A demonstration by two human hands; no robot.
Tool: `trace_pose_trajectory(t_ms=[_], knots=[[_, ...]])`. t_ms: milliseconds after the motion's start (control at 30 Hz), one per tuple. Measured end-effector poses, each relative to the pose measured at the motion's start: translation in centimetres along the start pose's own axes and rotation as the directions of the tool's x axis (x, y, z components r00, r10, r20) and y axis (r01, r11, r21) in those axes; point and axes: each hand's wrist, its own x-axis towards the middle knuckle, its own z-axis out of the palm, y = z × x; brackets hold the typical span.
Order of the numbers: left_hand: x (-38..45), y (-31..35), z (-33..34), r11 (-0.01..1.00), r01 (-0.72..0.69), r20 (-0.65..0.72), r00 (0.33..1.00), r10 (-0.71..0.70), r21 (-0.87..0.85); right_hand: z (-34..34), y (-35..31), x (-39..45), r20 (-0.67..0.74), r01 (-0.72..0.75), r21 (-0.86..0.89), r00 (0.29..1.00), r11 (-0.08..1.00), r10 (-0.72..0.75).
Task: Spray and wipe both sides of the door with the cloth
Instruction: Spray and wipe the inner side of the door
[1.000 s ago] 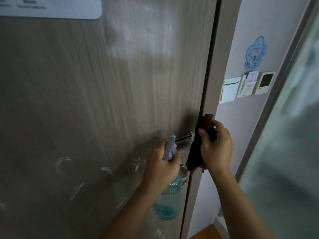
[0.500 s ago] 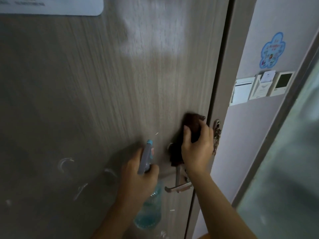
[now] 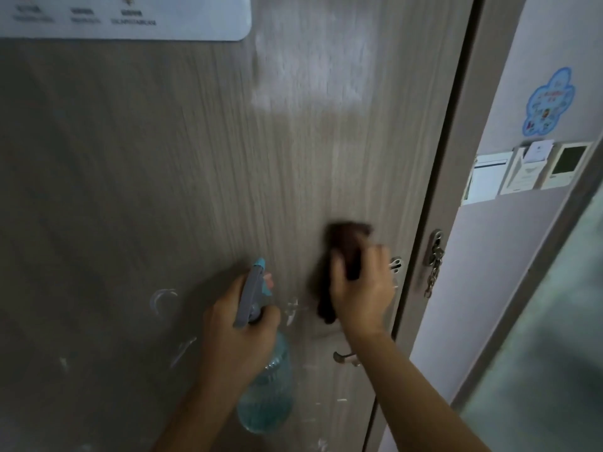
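Right hand (image 3: 359, 288) pressing dark cloth (image 3: 342, 249) on door (image 3: 163, 190), centre right; left hand (image 3: 241, 324) gripping spray bottle (image 3: 266, 396), lower centre.

One head-worn camera looks forward and slightly down, close to the door (image 3: 195, 190). Motion blur probably softens the middle.

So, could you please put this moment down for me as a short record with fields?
left hand: left hand grips the spray bottle by its neck, nozzle toward the door
right hand: right hand presses the dark cloth on the door
cloth position: above the door handle, near the latch edge
bottle contents: blue liquid, partly full
door frame: security chain hanging
wall: switch panels beneath a blue sticker
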Motion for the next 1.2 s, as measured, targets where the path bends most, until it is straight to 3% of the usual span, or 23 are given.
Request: trace_pose_trajectory(t_ms=[67, 133, 233, 367, 600, 867, 1200], knots=[[0.1, -0.1, -0.1, 1.000, 0.001, -0.004, 1.000, -0.001, -0.004, 0.4, 0.0, -2.6, 0.188, 0.261, -0.026, 0.949, 0.965, -0.252], [0.2, -0.2, -0.3, 1.000, 0.005, -0.006, 1.000, -0.006, -0.026, 0.1, 0.4, -2.4, 0.235, 0.304, -0.030, 0.928, 0.952, -0.289], [0.0, -0.5, -0.5, 0.999, 0.006, 0.024, 1.000, -0.005, -0.036, -0.6, 0.3, 0.1, 0.069, 0.115, -0.005, 0.991, 0.993, -0.115], [-0.3, -2.7, 0.2, 1.000, 0.026, 0.032, 0.999, -0.026, -0.004, -0.5, -0.8, 1.4, -0.037, -0.033, 0.025, 0.999, 0.999, 0.034], [-3.3, -7.8, 3.5, 0.996, 0.083, 0.198, 0.977, -0.075, -0.037, -0.2, 0.7, -6.8, 0.318, -0.095, -0.052, 0.942, 0.994, 0.106], [-5.2, -9.5, 5.2, 0.991, 0.124, 0.225, 0.968, -0.111, -0.044, -1.8, 1.9, -8.6, 0.301, -0.356, -0.012, 0.890, 0.934, 0.343], [-5.1, -9.0, 4.6, 0.988, 0.142, 0.257, 0.959, -0.120, -0.068, -1.2, 2.3, -9.6, 0.274, -0.406, 0.048, 0.884, 0.912, 0.379]])
